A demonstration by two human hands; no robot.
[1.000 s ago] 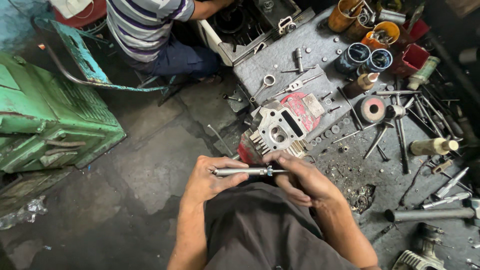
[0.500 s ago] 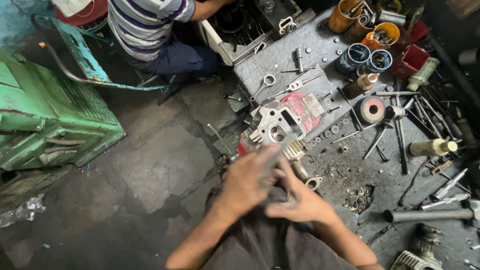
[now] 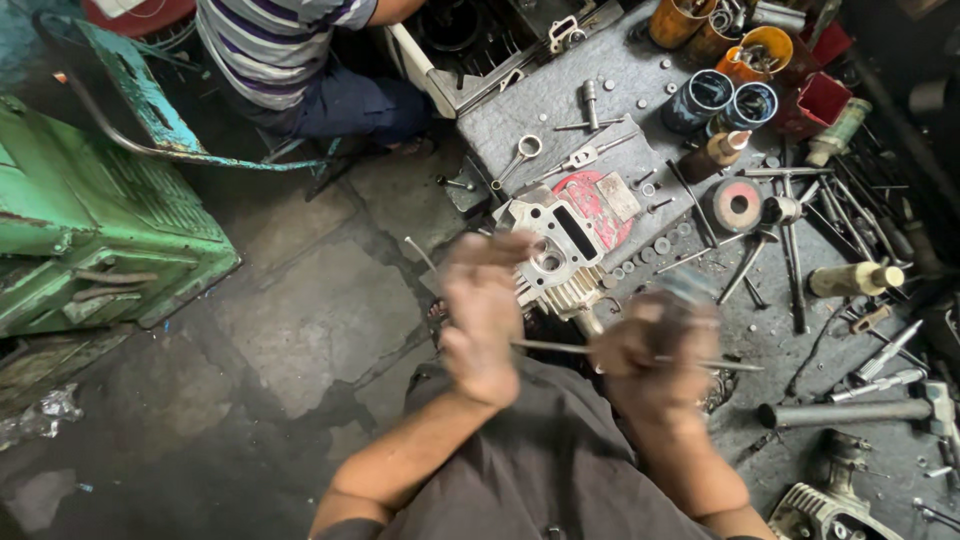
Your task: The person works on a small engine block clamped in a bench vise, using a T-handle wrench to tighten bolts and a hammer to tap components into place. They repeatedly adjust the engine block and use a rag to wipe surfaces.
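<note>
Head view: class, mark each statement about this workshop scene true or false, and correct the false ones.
1. A thin metal rod runs between the left hand and the right hand. True.
2. The engine cylinder head sits on the green machine. False: it rests on the grey mat.
3. Another person's striped shirt shows at the top. True.
4. The mat is bare of tools. False: many tools lie on it.

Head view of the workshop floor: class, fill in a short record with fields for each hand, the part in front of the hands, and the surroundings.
left hand: raised, blurred, touching a thin metal rod
right hand: blurred, gripping the same rod
in front: grey finned engine part on the floor
right side: scattered tools, tins, tape roll
left side: green machine
behind: another person's striped shirt
</note>
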